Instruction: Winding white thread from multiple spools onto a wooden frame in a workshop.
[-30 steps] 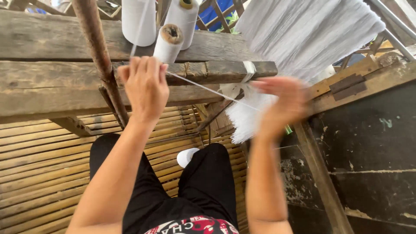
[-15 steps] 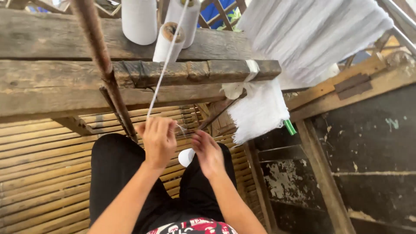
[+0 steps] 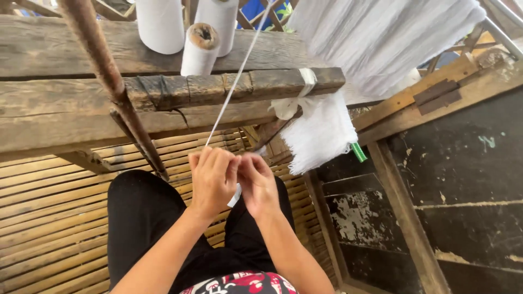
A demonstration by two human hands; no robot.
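Sitting over a slatted bamboo floor [image 3: 49, 218], pale and ribbed, with rough grey wood beams [image 3: 65, 109] of a loom frame right in front. Dark stained boards [image 3: 468, 179] fill the right side, scuffed and flaky. Both hands meet just above the lap: the left hand [image 3: 213, 182] and right hand [image 3: 257, 185] are touching, fingertips curled in and pinching a thin white thread [image 3: 231, 92]. That thread runs taut from the fingers up and right, over the beam, past 3 white spools [image 3: 200, 49] standing on the top plank. A brown bamboo pole [image 3: 109, 81] slants across the left. A fluffy white yarn bundle [image 3: 318, 133] hangs tied to the beam, near the hands but apart, a green stub [image 3: 358, 152] poking from it. Black trousers [image 3: 141, 218] below.
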